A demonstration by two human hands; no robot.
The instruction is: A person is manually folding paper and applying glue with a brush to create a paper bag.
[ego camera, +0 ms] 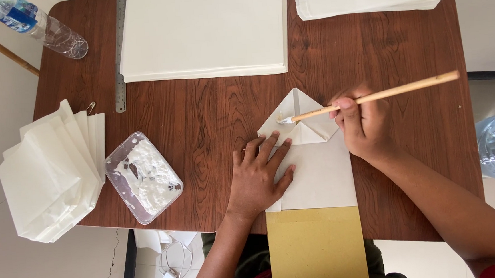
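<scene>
Dark reddish-brown bench (200,107) with swirling wood grain. Cream-white folded paper bag (318,169) above a mustard-yellow sheet (316,248). Pale tan wooden stick (382,94). Clear plastic tray (143,177) of white paste with brown flecks. Silver-grey metal ruler (119,49).

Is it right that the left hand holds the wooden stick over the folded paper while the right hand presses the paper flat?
No, the hands are swapped. In the head view the right hand holds the wooden stick over the folded paper, and the left hand presses it flat.
</scene>
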